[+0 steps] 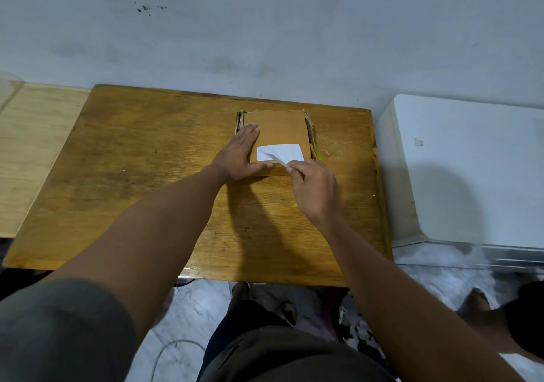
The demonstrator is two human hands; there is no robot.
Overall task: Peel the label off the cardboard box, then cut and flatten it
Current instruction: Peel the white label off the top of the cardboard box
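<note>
L hand (240,153) flat on box (279,130), R hand (313,189) pinching label (282,152) corner.

One cardboard box (279,130), one white label (284,152), two hands, one wooden table (132,175).

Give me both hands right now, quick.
Left hand: open, flat, pressing the brown cardboard box.
Right hand: closed, pinching the lifted corner of the white paper label.

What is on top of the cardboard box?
On the cardboard box lie a white label, its near-left corner lifted by the right hand, and the flat left hand. Anything inside is covered.
</note>
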